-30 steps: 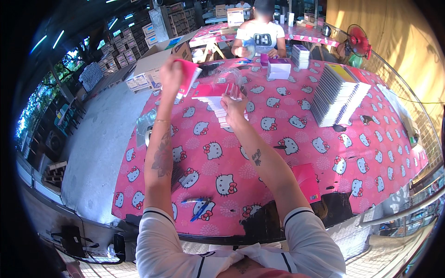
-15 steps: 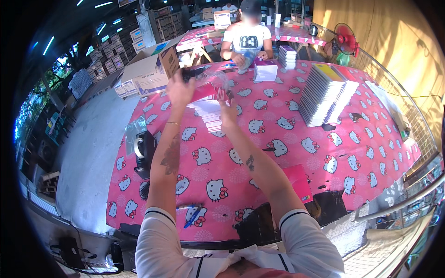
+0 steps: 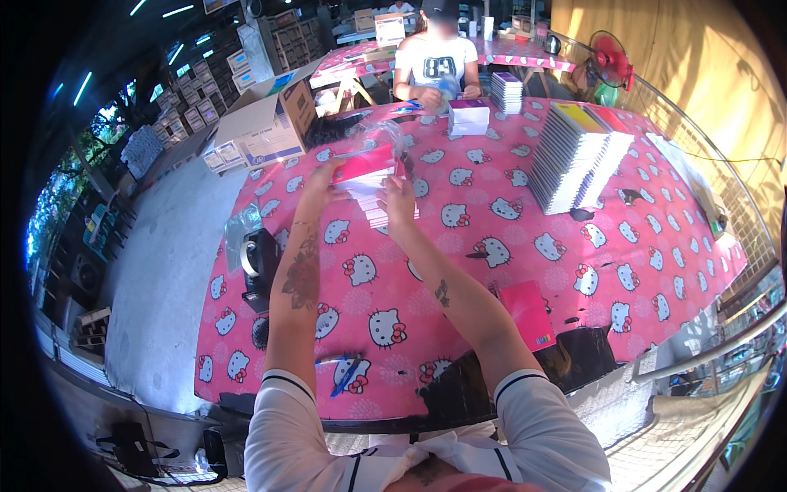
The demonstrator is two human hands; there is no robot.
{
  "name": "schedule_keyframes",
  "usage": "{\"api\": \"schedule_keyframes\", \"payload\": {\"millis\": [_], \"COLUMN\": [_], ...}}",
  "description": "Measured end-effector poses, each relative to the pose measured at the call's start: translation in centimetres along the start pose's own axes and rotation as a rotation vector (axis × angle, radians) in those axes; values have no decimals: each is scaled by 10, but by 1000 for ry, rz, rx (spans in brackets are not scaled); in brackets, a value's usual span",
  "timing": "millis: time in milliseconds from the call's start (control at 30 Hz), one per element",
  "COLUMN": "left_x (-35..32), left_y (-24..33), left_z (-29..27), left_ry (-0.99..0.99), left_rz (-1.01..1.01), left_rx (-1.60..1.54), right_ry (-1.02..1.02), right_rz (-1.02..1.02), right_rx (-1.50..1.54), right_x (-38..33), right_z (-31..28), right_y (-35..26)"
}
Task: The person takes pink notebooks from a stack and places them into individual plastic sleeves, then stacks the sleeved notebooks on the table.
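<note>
My left grip [image 3: 321,182] lies along the left edge of a stack of pink-covered notebooks [image 3: 366,164], fingers partly spread; my right grip [image 3: 397,199] has its fingers curled at the stack's right side; so the notebooks sit between both, on the pink counter [image 3: 525,238], though I cannot tell how firmly either one clamps; I judge each notebook light and bendy, the whole stack heavier; the shiny covers look apt to slide over one another, and page corners could crease; opposite edges, held low with even pressure, seem the best hold; crumpled clear plastic [image 3: 381,131] lies just beyond my grips; tall spiral notebooks [image 3: 566,168] stand stacked well to their right.
</note>
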State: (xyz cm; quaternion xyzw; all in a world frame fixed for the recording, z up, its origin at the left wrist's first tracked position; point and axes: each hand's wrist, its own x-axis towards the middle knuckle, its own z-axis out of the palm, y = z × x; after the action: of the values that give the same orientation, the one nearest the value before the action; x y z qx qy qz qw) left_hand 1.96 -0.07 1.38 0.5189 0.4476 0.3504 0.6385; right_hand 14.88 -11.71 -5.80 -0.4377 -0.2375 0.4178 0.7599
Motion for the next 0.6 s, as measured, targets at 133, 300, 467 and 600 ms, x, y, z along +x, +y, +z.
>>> {"api": "schedule_keyframes", "payload": {"millis": [133, 300, 467, 600], "left_x": [-8, -52, -134, -210], "left_y": [0, -10, -37, -73], "left_z": [-13, -24, -10, 34], "left_ry": [65, -18, -106, -27], "left_rz": [-1, 275, 523, 367], "left_rx": [-61, 4, -628, -681], "right_ry": [-15, -225, -279, -131], "right_rz": [235, 365, 175, -67], "right_rx": [168, 7, 418, 414], "right_x": [-16, -39, -91, -163], "right_z": [5, 2, 7, 15], "right_y": [-19, -32, -30, -12]}}
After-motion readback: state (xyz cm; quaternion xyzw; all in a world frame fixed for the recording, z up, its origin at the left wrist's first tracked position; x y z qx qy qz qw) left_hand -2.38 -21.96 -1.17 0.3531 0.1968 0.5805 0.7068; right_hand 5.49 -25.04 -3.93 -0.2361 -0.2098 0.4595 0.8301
